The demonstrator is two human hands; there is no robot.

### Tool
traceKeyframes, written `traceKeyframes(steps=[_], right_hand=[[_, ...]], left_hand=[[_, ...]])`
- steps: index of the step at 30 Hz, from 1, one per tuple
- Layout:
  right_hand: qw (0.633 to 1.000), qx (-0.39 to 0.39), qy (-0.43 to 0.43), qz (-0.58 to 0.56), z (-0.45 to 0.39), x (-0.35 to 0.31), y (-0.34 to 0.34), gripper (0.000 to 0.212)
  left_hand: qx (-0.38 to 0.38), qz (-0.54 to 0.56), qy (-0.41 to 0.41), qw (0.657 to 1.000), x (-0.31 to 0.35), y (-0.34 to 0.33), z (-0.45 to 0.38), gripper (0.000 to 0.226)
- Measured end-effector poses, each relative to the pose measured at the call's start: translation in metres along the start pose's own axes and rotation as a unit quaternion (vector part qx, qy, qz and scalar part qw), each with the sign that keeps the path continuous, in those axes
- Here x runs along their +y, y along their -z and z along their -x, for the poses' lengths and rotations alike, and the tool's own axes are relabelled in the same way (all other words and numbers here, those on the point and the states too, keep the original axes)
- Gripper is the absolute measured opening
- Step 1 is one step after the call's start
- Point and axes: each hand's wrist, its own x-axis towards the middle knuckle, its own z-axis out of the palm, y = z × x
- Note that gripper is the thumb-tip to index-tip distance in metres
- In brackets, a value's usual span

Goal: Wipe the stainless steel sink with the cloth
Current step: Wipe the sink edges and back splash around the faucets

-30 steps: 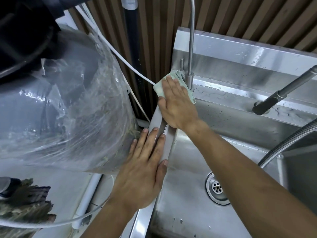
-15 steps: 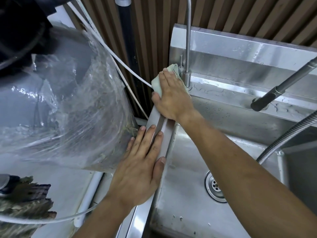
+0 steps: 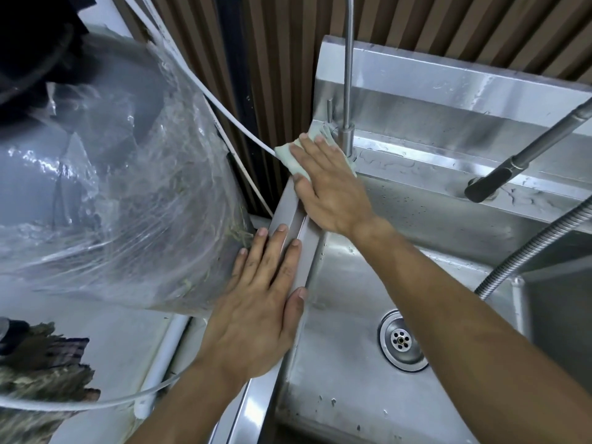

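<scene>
Still flat on cloth (image 3: pixel 290 155), right hand (image 3: pixel 330 190) barely shifted, left hand (image 3: pixel 259 302) unmoved

The right hand (image 3: pixel 330 184), flat on the pale green cloth (image 3: pixel 290 155) at the sink's (image 3: pixel 336 363) back left corner, shifts only slightly over the second. Half a second ago it sits further left, the cloth mostly hidden beneath it. Now more cloth shows again at the left of the fingers, towards the white hose (image 3: pixel 224 113). The fingertips lie just beside the thin tap's base (image 3: pixel 347 136).
</scene>
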Motion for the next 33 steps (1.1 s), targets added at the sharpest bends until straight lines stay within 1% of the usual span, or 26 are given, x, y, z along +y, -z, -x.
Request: traceKeyframes(steps=[3, 6, 8, 10, 12, 14, 16, 20, 22, 23, 24, 25, 26, 27, 28, 29, 31, 32, 33], right_hand=[[0.999, -0.005, -0.005, -0.051, 0.029, -0.006, 0.000, 0.057], [0.997, -0.023, 0.010, -0.068, 0.059, -0.007, 0.001, 0.056], [0.997, -0.031, 0.016, -0.067, 0.059, -0.001, 0.003, 0.057], [0.998, -0.024, 0.000, -0.055, 0.039, 0.004, 0.005, 0.059], [0.999, -0.004, -0.019, -0.040, 0.017, 0.004, 0.006, 0.060], [0.999, 0.024, -0.031, -0.038, 0.013, 0.000, 0.000, 0.060], [0.997, 0.035, -0.037, -0.056, 0.024, -0.005, -0.004, 0.059], [0.994, 0.014, -0.041, -0.104, 0.059, -0.006, 0.006, 0.052], [0.984, 0.008, -0.094, -0.149, 0.066, -0.007, 0.021, 0.046], [0.972, 0.031, -0.137, -0.190, 0.070, -0.008, 0.029, 0.040], [0.946, 0.082, -0.184, -0.253, 0.072, -0.008, 0.038, 0.034], [0.906, 0.146, -0.239, -0.318, 0.073, -0.009, 0.051, 0.030], [0.857, 0.213, -0.285, -0.374, 0.075, -0.012, 0.065, 0.028], [0.822, 0.276, -0.295, -0.401, 0.076, -0.014, 0.078, 0.027], [0.821, 0.324, -0.268, -0.387, 0.073, -0.015, 0.089, 0.027], [0.844, 0.349, -0.224, -0.340, 0.067, -0.015, 0.097, 0.031], [0.907, 0.350, -0.130, -0.192, 0.038, -0.005, 0.102, 0.048], [0.935, 0.330, -0.088, -0.096, 0.018, 0.008, 0.098, 0.053], [0.955, 0.291, -0.052, 0.005, -0.002, 0.024, 0.092, 0.056]], left_hand=[[0.000, -0.002, -0.001, 1.000, 0.001, 0.001, 0.000, 0.061], [0.001, 0.001, 0.000, 1.000, 0.001, 0.000, -0.001, 0.061], [0.001, -0.001, -0.001, 1.000, 0.001, 0.000, -0.001, 0.062], [0.007, -0.003, -0.004, 1.000, 0.000, 0.000, -0.002, 0.061], [0.012, -0.005, -0.004, 1.000, 0.000, 0.000, -0.002, 0.061], [0.014, -0.008, -0.006, 1.000, 0.001, 0.000, -0.001, 0.061], [0.017, -0.011, -0.007, 1.000, 0.002, -0.001, 0.000, 0.061], [0.009, -0.009, -0.009, 1.000, 0.001, 0.000, 0.000, 0.061], [0.009, -0.011, -0.009, 1.000, 0.001, 0.001, 0.000, 0.061], [0.011, -0.011, -0.011, 1.000, 0.001, 0.001, 0.000, 0.061], [0.013, -0.007, -0.013, 1.000, 0.001, 0.002, 0.000, 0.061], [0.018, -0.003, -0.016, 1.000, 0.002, 0.001, 0.000, 0.061], [0.023, -0.001, -0.015, 1.000, 0.002, 0.001, 0.001, 0.061], [0.025, 0.003, -0.010, 1.000, 0.002, 0.002, 0.001, 0.061], [0.026, 0.007, -0.002, 1.000, 0.004, 0.004, 0.000, 0.061], [0.028, 0.009, 0.004, 1.000, 0.007, 0.007, -0.004, 0.059], [0.041, 0.004, -0.004, 0.999, 0.011, 0.015, -0.023, 0.047], [0.050, 0.001, -0.013, 0.999, 0.012, 0.018, -0.038, 0.041], [0.056, -0.001, -0.024, 0.998, 0.012, 0.019, -0.055, 0.040]])
